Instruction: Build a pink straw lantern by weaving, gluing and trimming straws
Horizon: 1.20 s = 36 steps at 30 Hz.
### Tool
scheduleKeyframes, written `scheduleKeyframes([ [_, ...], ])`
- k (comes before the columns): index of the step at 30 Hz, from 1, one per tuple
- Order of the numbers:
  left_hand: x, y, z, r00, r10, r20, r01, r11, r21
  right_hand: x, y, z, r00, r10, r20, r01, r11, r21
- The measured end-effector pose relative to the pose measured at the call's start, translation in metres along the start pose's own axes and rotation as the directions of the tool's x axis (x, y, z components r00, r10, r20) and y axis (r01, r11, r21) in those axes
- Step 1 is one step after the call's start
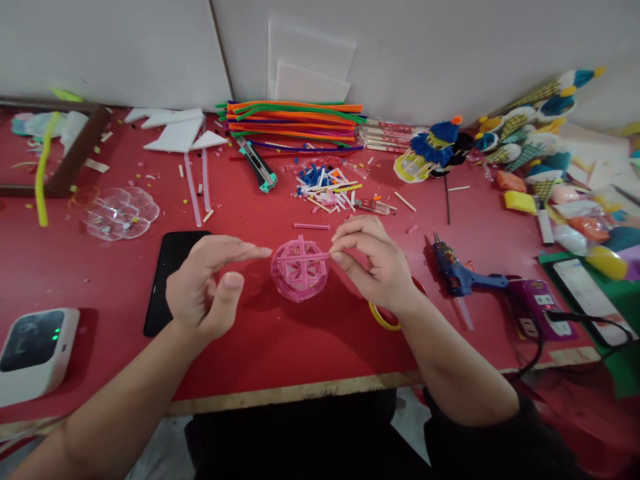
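A small round pink openwork frame of thin sticks stands on the red table. Across its top lie pink sticks forming a cross. My right hand pinches the right end of the crosswise stick between thumb and fingertips. On the other side, my left hand is open, thumb apart, its stretched fingertips at the left rim of the frame; whether they touch it I cannot tell. Just behind the frame lies a loose pink stick.
A blue glue gun with a cord lies right, and yellow tape sits under my right forearm. Left are a black phone and a white device. Behind are a cutter, cut bits and pipe cleaners.
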<state>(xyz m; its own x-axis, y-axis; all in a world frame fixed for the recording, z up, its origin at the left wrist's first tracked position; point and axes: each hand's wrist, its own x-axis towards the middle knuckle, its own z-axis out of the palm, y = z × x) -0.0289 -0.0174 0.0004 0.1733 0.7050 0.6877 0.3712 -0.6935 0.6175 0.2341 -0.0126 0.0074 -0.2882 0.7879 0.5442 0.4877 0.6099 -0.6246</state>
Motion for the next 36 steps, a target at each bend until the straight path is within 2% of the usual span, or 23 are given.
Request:
scheduleKeyframes([
  [5,-0.0021,-0.0022,-0.0011,0.999,0.022,0.036,-0.023,0.999,0.042,-0.0012,-0.0011,0.0022,1.000,0.012,0.010,-0.013,0.999,0.034],
  [11,0.0021,-0.0036,-0.0004,0.990,0.124,0.063,-0.131,0.985,0.114,-0.0014,-0.0005,0.0030,1.000,0.006,0.009,-0.006,0.998,0.056],
  [15,0.0032,-0.0061,-0.0022,0.981,0.183,0.069,-0.189,0.978,0.092,-0.0013,0.0002,0.0026,1.000,-0.023,0.010,0.023,0.998,0.056],
  [20,0.0034,-0.0073,-0.0042,0.976,0.208,0.061,-0.214,0.971,0.110,-0.0016,-0.0003,0.0017,0.999,-0.034,0.017,0.033,0.998,0.050],
  [24,0.0056,-0.0064,-0.0053,0.967,0.223,0.121,-0.241,0.957,0.163,-0.0014,-0.0011,0.0013,0.999,-0.038,0.031,0.037,0.998,0.044],
  [29,0.0056,-0.0072,-0.0062,0.947,0.255,0.196,-0.287,0.945,0.154,-0.0012,-0.0014,0.0008,0.998,-0.044,0.038,0.043,0.998,0.037],
  [36,0.0066,-0.0050,-0.0068,0.941,0.260,0.215,-0.296,0.943,0.153,-0.0011,-0.0014,0.0002,0.998,-0.035,0.046,0.034,0.999,0.035],
])
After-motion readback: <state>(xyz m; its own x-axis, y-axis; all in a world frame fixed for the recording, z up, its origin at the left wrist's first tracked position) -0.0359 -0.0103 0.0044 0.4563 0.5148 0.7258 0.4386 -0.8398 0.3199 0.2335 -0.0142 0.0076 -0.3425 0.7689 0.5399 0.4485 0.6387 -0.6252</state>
